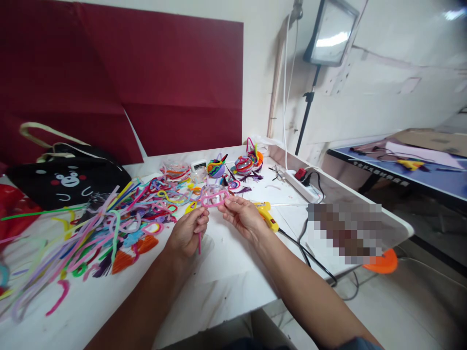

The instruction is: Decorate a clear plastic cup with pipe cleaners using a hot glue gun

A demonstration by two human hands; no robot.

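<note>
A pink pipe cleaner (214,204), bent into a flat rounded loop, is held up over the white table between my two hands. My left hand (189,230) pinches the loop's left end, and a straight pink tail sticks out below those fingers. On the other side, the thumb and fingertips of my right hand (243,217) grip the right end. Just beyond my right hand lies a yellow glue gun (267,216), partly hidden by it. A heap of colourful pipe cleaners (136,214) spreads to the left of my left hand.
Finished-looking colourful balls (243,165) stand at the table's back. A white power strip (302,185) with a plug sits by the right rim. Black cables run off the right edge. A black bag (67,177) leans at the far left, and a lamp (331,34) stands behind.
</note>
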